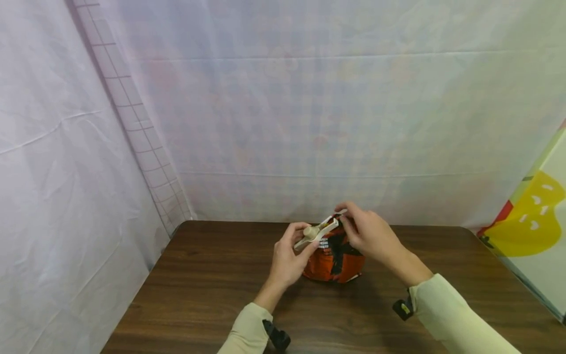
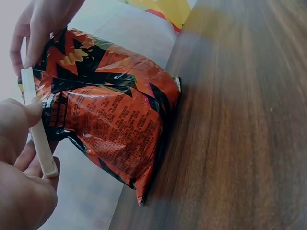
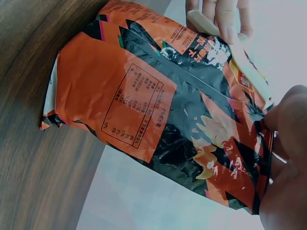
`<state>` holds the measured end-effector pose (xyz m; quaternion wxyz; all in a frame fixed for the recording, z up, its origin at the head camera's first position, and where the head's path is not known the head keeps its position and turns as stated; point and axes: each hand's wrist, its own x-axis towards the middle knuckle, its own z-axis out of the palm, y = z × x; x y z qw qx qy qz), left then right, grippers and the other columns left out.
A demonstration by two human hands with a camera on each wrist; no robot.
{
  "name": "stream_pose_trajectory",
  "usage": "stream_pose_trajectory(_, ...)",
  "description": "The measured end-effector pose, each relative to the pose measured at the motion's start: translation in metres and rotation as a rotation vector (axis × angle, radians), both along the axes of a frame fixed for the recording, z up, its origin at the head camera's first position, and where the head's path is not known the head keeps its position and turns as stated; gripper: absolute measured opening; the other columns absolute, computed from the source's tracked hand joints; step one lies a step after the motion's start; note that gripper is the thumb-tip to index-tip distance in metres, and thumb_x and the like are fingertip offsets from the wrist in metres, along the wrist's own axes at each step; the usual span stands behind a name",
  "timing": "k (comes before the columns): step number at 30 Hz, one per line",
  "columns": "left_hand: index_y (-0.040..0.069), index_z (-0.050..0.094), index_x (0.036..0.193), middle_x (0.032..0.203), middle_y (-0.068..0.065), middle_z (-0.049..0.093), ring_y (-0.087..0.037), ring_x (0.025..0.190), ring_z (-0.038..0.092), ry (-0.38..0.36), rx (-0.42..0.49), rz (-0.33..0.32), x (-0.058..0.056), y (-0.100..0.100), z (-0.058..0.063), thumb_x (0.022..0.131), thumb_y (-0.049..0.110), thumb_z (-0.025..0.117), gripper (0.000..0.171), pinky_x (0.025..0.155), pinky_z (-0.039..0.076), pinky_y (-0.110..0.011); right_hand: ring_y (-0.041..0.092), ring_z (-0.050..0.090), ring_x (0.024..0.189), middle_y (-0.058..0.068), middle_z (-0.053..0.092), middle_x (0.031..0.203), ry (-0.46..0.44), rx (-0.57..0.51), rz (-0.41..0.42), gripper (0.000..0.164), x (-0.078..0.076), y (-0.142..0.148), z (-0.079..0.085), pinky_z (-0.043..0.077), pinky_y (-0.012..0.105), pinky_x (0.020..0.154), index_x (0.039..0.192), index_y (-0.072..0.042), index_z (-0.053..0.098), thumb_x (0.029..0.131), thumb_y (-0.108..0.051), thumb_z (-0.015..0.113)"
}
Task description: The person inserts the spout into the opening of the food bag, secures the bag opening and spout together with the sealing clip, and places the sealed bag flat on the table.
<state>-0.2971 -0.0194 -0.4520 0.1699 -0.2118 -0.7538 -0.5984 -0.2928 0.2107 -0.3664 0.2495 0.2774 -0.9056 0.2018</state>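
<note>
An orange and black snack bag (image 1: 320, 269) stands upright on the table, its printed back visible in the left wrist view. My left hand (image 1: 284, 256) pinches a white bag clip (image 2: 42, 143) with thumb and fingers at the bag's upper end. A round beige cap (image 1: 311, 232) sits on the clip, and its two long arms are spread apart in the head view. Across the bag's top lies one clip arm, over the printed front edge. My right hand (image 1: 375, 235) pinches the bag's top corner near the clip's far tip.
The dark wood table (image 1: 199, 295) runs back to a pale checked curtain (image 1: 309, 123). White cloth (image 1: 66, 172) hangs at the left. On the right stands a white panel with a yellow shape (image 1: 530, 221).
</note>
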Motion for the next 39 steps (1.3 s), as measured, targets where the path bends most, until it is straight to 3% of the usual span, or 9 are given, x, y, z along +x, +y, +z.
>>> stream_pose_trajectory(6, 0.023, 0.065, 0.134, 0.128, -0.001, 0.08, -0.014, 0.122, 0.075, -0.017, -0.004, 0.0, 0.0015, 0.0011, 0.001, 0.098, 0.023, 0.084, 0.041, 0.107, 0.058, -0.038, 0.004, 0.053, 0.06, 0.0, 0.077, 0.104, 0.112, 0.042, -0.028, 0.025, 0.0031, -0.0001, -0.0005, 0.043, 0.025, 0.053, 0.128, -0.019, 0.07, 0.105, -0.008, 0.071)
stream_pose_trajectory(9, 0.022, 0.065, 0.135, 0.129, -0.003, 0.08, -0.016, 0.122, 0.075, -0.01, -0.001, -0.003, 0.0027, 0.0015, 0.0019, 0.098, 0.023, 0.083, 0.042, 0.107, 0.059, -0.043, 0.007, 0.055, 0.065, 0.001, 0.077, 0.113, 0.145, 0.053, -0.034, 0.024, 0.0044, -0.0003, -0.001, 0.045, 0.026, 0.056, 0.124, -0.02, 0.074, 0.104, -0.008, 0.072)
stream_pose_trajectory(21, 0.018, 0.066, 0.134, 0.124, -0.006, 0.081, -0.025, 0.118, 0.077, -0.011, 0.035, -0.004, 0.0045, 0.0039, 0.0028, 0.098, 0.025, 0.083, 0.04, 0.102, 0.061, -0.053, -0.003, 0.052, 0.053, -0.004, 0.078, 0.083, 0.111, 0.054, -0.069, 0.018, 0.005, 0.001, 0.0, 0.043, 0.023, 0.047, 0.119, -0.018, 0.075, 0.102, -0.012, 0.075)
stream_pose_trajectory(26, 0.017, 0.066, 0.133, 0.124, -0.005, 0.081, -0.022, 0.117, 0.077, -0.026, 0.026, -0.003, 0.0057, 0.0041, 0.0037, 0.098, 0.025, 0.083, 0.04, 0.101, 0.061, -0.049, -0.001, 0.049, 0.051, -0.004, 0.075, 0.08, 0.048, 0.08, -0.098, 0.018, 0.0051, 0.0005, 0.0031, 0.04, 0.024, 0.046, 0.119, -0.019, 0.074, 0.102, -0.014, 0.075)
stream_pose_trajectory(31, 0.016, 0.064, 0.134, 0.127, -0.004, 0.08, -0.021, 0.118, 0.077, -0.016, -0.005, -0.001, 0.0055, 0.0041, 0.0038, 0.1, 0.025, 0.081, 0.039, 0.1, 0.062, -0.044, 0.006, 0.055, 0.055, 0.002, 0.08, 0.089, -0.008, 0.103, -0.123, 0.021, 0.0028, -0.0011, 0.0052, 0.042, 0.028, 0.047, 0.117, -0.017, 0.073, 0.098, -0.01, 0.078)
stream_pose_trajectory(36, 0.014, 0.063, 0.136, 0.13, -0.003, 0.079, -0.021, 0.121, 0.076, -0.025, -0.017, 0.002, 0.0055, 0.0033, 0.0034, 0.1, 0.024, 0.08, 0.041, 0.101, 0.062, -0.043, 0.022, 0.072, 0.082, 0.005, 0.08, 0.106, 0.125, 0.104, -0.07, 0.028, -0.0003, -0.003, 0.0037, 0.059, 0.042, 0.067, 0.115, -0.016, 0.076, 0.091, -0.007, 0.085)
stream_pose_trajectory(39, 0.014, 0.063, 0.136, 0.131, -0.004, 0.078, -0.022, 0.121, 0.076, -0.025, -0.016, -0.003, 0.0057, 0.0031, 0.0035, 0.101, 0.024, 0.08, 0.041, 0.101, 0.062, -0.045, 0.024, 0.069, 0.09, 0.003, 0.08, 0.109, 0.19, 0.096, -0.014, 0.028, -0.0004, -0.0029, 0.0017, 0.055, 0.045, 0.076, 0.118, -0.014, 0.078, 0.093, -0.003, 0.08)
